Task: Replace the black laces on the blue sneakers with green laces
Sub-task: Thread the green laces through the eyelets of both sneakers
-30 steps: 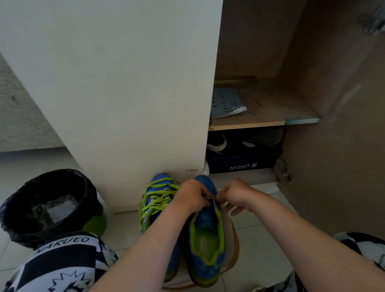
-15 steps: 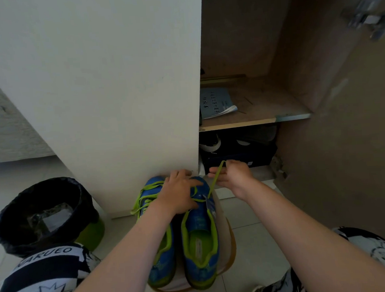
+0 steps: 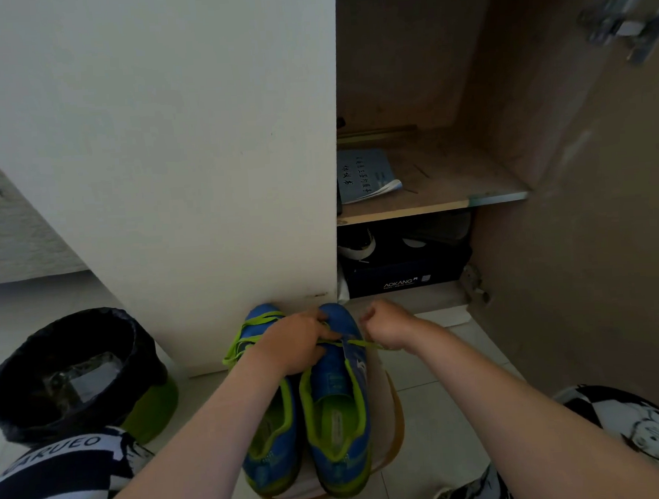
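Two blue sneakers with green lining stand side by side on a small round stool, toes toward the white cupboard door. The left sneaker (image 3: 268, 438) carries green laces (image 3: 245, 341) across its front. My left hand (image 3: 295, 344) lies over the front of the right sneaker (image 3: 339, 410), fingers curled on its lace area. My right hand (image 3: 386, 325) is a fist just right of that shoe, pinching a green lace end (image 3: 368, 345) that runs across the shoe to my left hand. No black lace shows.
A bin with a black liner (image 3: 69, 371) stands on the floor at the left. The white cupboard door (image 3: 180, 162) rises right behind the shoes. The open cupboard holds a blue booklet (image 3: 365, 173) on a shelf and a dark shoebox (image 3: 406, 271) below. My patterned knees frame the bottom corners.
My right hand had pulled the green lace up and away from the shoe, and now it has come back down beside the toe with the lace low and taut.
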Available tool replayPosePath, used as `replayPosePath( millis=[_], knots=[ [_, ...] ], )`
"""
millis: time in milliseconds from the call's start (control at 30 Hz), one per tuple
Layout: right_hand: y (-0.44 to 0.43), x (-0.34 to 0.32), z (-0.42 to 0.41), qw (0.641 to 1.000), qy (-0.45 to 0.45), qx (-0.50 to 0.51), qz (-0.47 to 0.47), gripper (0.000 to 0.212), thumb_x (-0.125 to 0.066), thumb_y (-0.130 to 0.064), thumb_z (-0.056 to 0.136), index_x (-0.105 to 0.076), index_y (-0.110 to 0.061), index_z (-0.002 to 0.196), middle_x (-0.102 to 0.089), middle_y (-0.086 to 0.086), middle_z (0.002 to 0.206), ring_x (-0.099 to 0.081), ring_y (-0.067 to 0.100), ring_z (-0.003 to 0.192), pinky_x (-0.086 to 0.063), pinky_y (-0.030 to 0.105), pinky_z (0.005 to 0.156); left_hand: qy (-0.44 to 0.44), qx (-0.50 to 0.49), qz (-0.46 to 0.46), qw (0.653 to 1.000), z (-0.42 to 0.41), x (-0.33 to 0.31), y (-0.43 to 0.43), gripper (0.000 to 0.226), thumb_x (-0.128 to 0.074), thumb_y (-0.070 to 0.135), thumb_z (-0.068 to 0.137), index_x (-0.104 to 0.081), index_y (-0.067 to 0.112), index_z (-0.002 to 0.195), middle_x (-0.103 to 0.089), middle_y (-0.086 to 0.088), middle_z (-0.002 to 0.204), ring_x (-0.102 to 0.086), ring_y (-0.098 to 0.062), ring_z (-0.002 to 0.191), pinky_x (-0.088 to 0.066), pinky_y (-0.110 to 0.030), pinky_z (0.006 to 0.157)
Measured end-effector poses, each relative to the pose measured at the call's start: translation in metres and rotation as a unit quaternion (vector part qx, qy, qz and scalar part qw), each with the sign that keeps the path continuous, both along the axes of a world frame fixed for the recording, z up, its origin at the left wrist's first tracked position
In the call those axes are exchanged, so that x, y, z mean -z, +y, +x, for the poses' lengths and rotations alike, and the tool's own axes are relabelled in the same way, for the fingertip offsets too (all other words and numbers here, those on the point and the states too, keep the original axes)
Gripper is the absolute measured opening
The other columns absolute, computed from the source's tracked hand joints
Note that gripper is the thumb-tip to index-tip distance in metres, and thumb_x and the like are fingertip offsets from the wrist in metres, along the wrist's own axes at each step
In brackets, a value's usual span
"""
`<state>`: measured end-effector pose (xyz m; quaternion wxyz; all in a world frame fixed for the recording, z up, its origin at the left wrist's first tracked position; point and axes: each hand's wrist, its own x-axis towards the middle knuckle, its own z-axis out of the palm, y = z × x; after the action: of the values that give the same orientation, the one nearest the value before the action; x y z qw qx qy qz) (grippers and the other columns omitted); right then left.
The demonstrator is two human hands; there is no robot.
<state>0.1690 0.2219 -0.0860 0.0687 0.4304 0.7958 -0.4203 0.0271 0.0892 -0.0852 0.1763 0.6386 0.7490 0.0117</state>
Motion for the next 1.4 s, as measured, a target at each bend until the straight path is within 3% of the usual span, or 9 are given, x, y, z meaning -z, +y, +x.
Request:
replayPosePath(
  millis=[67,167,333,567,767,900,1033,1167,1400],
  knots=[
    [-0.001,0.003,0.002,0.999,-0.002,-0.033,0.009,0.009,-0.064,-0.018,0.092,-0.067,-0.014,0.099,-0.063,0.005,0.097,-0.06,0.022,0.093,-0.047,0.031,0.078,-0.016,-0.016,0.009,1.0,0.001,0.0,0.0,0.045,-0.055,0.023,0.094,-0.056,0.036,0.137,-0.035,0.003,0.156,-0.04,-0.02,0.138,-0.036,-0.031,0.109],
    [-0.003,0.004,0.003,0.998,0.018,-0.056,0.03,0.025,-0.07,-0.019,0.089,-0.063,-0.02,0.113,-0.055,-0.008,0.092,-0.056,0.013,0.091,-0.042,0.021,0.069,-0.048,-0.048,0.033,0.997,0.002,0.002,-0.001,0.044,-0.061,0.021,0.09,-0.061,0.03,0.133,-0.045,0.003,0.15,-0.047,-0.019,0.132,-0.04,-0.032,0.106],
    [-0.002,0.006,0.0,0.993,0.045,-0.082,0.066,0.022,-0.071,-0.009,0.084,-0.067,-0.026,0.096,-0.056,-0.017,0.075,-0.053,-0.003,0.066,-0.034,0.007,0.052,-0.14,-0.147,0.064,0.977,-0.001,0.009,-0.006,0.049,-0.072,0.018,0.082,-0.052,0.024,0.127,-0.059,0.0,0.129,-0.058,-0.018,0.113,-0.048,-0.029,0.09],
    [-0.003,-0.003,0.0,0.985,0.036,-0.125,0.115,0.021,-0.072,-0.016,0.085,-0.079,-0.023,0.102,-0.075,-0.008,0.105,-0.067,0.009,0.095,-0.053,0.028,0.088,-0.19,-0.174,0.08,0.963,-0.003,0.013,-0.006,0.051,-0.064,0.006,0.083,-0.051,0.021,0.13,-0.055,0.001,0.133,-0.051,-0.016,0.126,-0.044,-0.027,0.1],
    [-0.005,-0.014,0.002,0.972,-0.007,-0.182,0.148,0.026,-0.062,-0.014,0.09,-0.08,-0.029,0.101,-0.075,-0.014,0.105,-0.068,0.009,0.095,-0.055,0.028,0.083,-0.221,-0.196,0.074,0.953,-0.006,0.013,-0.006,0.052,-0.067,0.008,0.083,-0.052,0.022,0.13,-0.057,0.004,0.13,-0.054,-0.013,0.12,-0.043,-0.021,0.094],
    [0.0,-0.02,0.005,0.971,-0.046,-0.181,0.153,0.024,-0.059,-0.026,0.085,-0.08,-0.029,0.096,-0.075,-0.014,0.101,-0.067,0.009,0.09,-0.058,0.032,0.081,-0.246,-0.211,0.053,0.944,-0.009,0.006,-0.005,0.05,-0.07,0.025,0.085,-0.051,0.025,0.131,-0.059,0.009,0.122,-0.061,-0.013,0.099,-0.049,-0.026,0.086],
    [0.006,-0.028,0.006,0.963,-0.086,-0.192,0.171,0.022,-0.06,-0.028,0.087,-0.079,-0.027,0.097,-0.073,-0.011,0.101,-0.063,0.011,0.086,-0.051,0.025,0.071,-0.19,-0.19,0.025,0.963,-0.021,-0.005,-0.007,0.03,-0.066,0.026,0.086,-0.052,0.039,0.11,-0.062,0.018,0.095,-0.063,-0.009,0.094,-0.049,-0.024,0.081],
    [0.011,-0.027,0.005,0.967,-0.093,-0.141,0.193,0.027,-0.053,-0.022,0.083,-0.076,-0.023,0.096,-0.072,-0.002,0.103,-0.065,0.02,0.091,-0.056,0.036,0.084,-0.096,-0.161,0.003,0.982,-0.032,-0.013,-0.011,0.033,-0.064,0.018,0.083,-0.065,0.031,0.114,-0.064,0.009,0.105,-0.062,-0.015,0.103,-0.051,-0.027,0.087],
    [0.011,-0.019,0.005,0.97,-0.091,-0.143,0.174,0.027,-0.054,-0.024,0.086,-0.075,-0.012,0.1,-0.073,0.004,0.101,-0.067,0.021,0.09,-0.055,0.035,0.08,0.038,-0.125,-0.013,0.991,-0.031,-0.029,-0.007,0.043,-0.06,0.03,0.08,-0.062,0.038,0.123,-0.059,0.001,0.127,-0.049,-0.023,0.122,-0.043,-0.035,0.1]
  ],
)
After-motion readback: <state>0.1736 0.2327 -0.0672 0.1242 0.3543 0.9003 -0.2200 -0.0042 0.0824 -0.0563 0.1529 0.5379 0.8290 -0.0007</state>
